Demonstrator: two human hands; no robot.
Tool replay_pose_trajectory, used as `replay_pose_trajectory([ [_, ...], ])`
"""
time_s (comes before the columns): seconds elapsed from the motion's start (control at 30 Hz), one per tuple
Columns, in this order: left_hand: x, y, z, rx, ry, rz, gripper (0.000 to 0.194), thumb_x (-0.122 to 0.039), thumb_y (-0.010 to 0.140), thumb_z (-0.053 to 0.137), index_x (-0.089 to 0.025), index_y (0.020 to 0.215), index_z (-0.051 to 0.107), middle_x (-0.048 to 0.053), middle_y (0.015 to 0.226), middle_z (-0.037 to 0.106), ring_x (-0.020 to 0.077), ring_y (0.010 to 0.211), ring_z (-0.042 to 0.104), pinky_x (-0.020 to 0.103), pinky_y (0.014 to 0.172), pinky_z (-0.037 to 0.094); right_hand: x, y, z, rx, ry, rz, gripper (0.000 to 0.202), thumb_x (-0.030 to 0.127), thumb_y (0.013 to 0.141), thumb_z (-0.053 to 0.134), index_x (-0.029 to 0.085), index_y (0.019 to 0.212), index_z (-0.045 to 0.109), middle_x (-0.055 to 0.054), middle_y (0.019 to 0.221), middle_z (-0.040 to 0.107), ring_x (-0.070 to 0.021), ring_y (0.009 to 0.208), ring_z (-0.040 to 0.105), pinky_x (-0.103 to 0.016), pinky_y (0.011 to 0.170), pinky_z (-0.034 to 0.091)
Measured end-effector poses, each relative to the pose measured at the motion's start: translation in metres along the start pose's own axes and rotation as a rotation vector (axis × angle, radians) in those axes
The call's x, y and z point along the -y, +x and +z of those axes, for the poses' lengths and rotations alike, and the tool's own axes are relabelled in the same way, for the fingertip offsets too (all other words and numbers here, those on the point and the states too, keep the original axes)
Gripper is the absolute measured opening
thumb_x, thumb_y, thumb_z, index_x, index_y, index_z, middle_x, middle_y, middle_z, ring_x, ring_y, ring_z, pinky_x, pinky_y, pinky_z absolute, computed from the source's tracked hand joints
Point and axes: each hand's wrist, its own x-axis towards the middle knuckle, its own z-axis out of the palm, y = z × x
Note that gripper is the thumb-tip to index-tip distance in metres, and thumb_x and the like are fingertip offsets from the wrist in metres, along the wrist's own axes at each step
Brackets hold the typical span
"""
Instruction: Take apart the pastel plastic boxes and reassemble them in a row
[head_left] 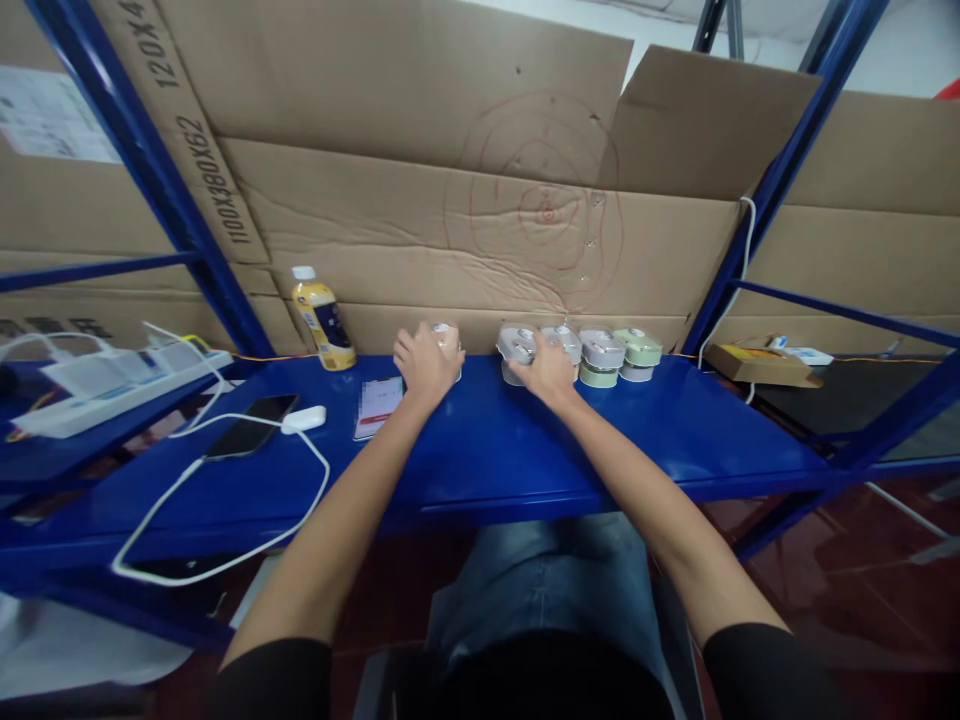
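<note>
My left hand (427, 362) is curled around a small pale pink lidded container (448, 338) at the back of the blue shelf; the fingers cover most of it. My right hand (551, 372) is at a row of similar containers, its thumb and fingers closed against the leftmost grey container (516, 343). Just behind those fingers sits a second grey container (568, 342). Farther right, a grey container (601, 346) rests on a green one (598, 378). At the row's right end, a light green container (637, 345) sits above a greyish one.
A yellow drink bottle (324, 322) stands at the back left. Near it lie a phone with a lit screen (377, 405), a dark phone (251, 428) and a white cable (217, 580). Cardboard (360, 220) backs the blue shelf (480, 460). A power strip (127, 392) is far left.
</note>
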Motion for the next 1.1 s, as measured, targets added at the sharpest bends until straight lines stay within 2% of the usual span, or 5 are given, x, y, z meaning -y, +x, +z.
replay_pose_trajectory([
  [0.37, 0.004, 0.032, 0.034, 0.149, 0.069, -0.161, 0.079, -0.053, 0.074, 0.081, -0.013, 0.133, 0.048, 0.026, 0.133, 0.057, 0.0414, 0.119, 0.065, 0.049, 0.096, 0.054, 0.020, 0.019, 0.034, 0.060, -0.142, 0.025, 0.086, 0.057, 0.094, 0.066, 0.003, 0.154, 0.034, -0.035, 0.131, 0.058, -0.0404, 0.117, 0.064, -0.048, 0.090, 0.055],
  [0.7, -0.011, -0.005, -0.009, 0.035, -0.123, 0.098, 0.078, -0.046, 0.077, 0.078, -0.016, 0.141, 0.045, 0.022, 0.133, 0.057, 0.0437, 0.124, 0.061, 0.054, 0.103, 0.052, 0.010, 0.003, 0.007, 0.045, 0.023, -0.056, 0.053, 0.039, 0.105, 0.045, 0.007, 0.147, 0.046, -0.030, 0.121, 0.066, -0.0405, 0.109, 0.068, -0.053, 0.093, 0.053],
  [0.87, -0.014, -0.028, -0.019, 0.358, -0.491, 0.486, 0.093, -0.038, 0.067, 0.086, -0.019, 0.146, 0.041, 0.017, 0.143, 0.057, 0.0392, 0.135, 0.055, 0.053, 0.114, 0.046, -0.023, -0.012, -0.028, -0.091, 0.267, -0.399, 0.054, 0.054, 0.101, 0.051, 0.014, 0.137, 0.058, -0.021, 0.134, 0.062, -0.0364, 0.130, 0.057, -0.052, 0.112, 0.044],
  [1.0, -0.016, -0.044, -0.010, 0.749, -0.753, 0.589, 0.108, -0.040, 0.061, 0.090, -0.017, 0.150, 0.034, 0.021, 0.147, 0.054, 0.0385, 0.132, 0.059, 0.052, 0.107, 0.051, -0.052, -0.014, -0.038, 0.201, 0.362, -0.729, 0.110, 0.067, 0.065, 0.087, 0.020, 0.155, 0.042, -0.018, 0.159, 0.043, -0.0379, 0.147, 0.043, -0.053, 0.121, 0.037],
  [1.1, -0.019, -0.055, -0.001, 0.875, -0.872, 0.623, 0.108, -0.040, 0.059, 0.092, -0.019, 0.149, 0.035, 0.022, 0.148, 0.053, 0.0387, 0.134, 0.058, 0.053, 0.106, 0.052, -0.064, -0.018, -0.031, 0.396, 0.377, -0.776, 0.114, 0.064, 0.062, 0.090, 0.022, 0.156, 0.042, -0.017, 0.153, 0.053, -0.0364, 0.139, 0.053, -0.053, 0.116, 0.044],
])
